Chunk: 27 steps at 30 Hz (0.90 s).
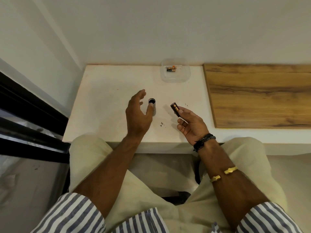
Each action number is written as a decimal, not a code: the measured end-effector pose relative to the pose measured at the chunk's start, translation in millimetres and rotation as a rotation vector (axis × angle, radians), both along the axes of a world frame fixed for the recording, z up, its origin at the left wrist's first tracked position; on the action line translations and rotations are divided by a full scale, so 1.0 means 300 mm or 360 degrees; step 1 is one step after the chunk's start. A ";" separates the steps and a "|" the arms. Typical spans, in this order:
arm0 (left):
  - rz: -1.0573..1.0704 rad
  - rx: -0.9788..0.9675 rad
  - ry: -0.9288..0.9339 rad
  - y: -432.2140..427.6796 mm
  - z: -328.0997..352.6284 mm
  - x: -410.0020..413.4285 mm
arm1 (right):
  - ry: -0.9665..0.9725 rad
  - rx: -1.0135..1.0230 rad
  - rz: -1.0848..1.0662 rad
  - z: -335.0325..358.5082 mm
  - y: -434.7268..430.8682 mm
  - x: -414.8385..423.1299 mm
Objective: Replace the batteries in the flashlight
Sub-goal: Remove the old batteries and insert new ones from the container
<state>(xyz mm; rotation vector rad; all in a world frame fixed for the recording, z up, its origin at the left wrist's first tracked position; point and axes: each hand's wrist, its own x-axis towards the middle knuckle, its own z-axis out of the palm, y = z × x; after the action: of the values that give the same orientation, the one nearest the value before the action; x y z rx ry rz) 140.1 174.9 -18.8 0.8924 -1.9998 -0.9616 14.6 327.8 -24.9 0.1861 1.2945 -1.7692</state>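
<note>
A grey flashlight body (152,106) stands upright on the white table (104,101), its open dark end facing up. My left hand (138,115) hovers around it with fingers spread, the thumb touching its side. My right hand (189,123) holds a dark battery holder (175,109) between thumb and fingertips, with copper-topped batteries showing in it, tilted up to the left. A clear plastic container (175,70) at the table's back edge holds a few loose batteries (171,68).
A wooden board (259,95) covers the surface to the right of the table. Small dark specks (161,124) lie on the table between my hands. A white wall rises behind, and a black frame (30,115) runs along the left.
</note>
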 end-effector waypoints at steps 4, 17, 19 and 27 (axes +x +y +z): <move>-0.0228 -0.0085 0.0100 0.070 0.058 0.023 | 0.0074 -0.0164 0.0122 0.027 0.003 0.008; -0.0509 0.0136 -0.0018 0.103 -0.003 0.035 | 0.0516 0.0084 0.0430 0.044 -0.010 0.052; -0.0529 0.0073 -0.0042 0.096 -0.010 0.038 | 0.0558 0.0143 0.0458 0.041 -0.012 0.054; -0.0661 -0.0064 -0.0153 0.080 -0.022 0.042 | 0.0513 0.0219 0.0539 0.025 -0.004 0.044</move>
<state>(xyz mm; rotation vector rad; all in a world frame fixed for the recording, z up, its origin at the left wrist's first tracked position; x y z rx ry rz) 152.7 199.0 -25.4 0.5152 -2.3320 -1.1131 27.7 326.6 -17.5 -0.2406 1.5740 -1.4587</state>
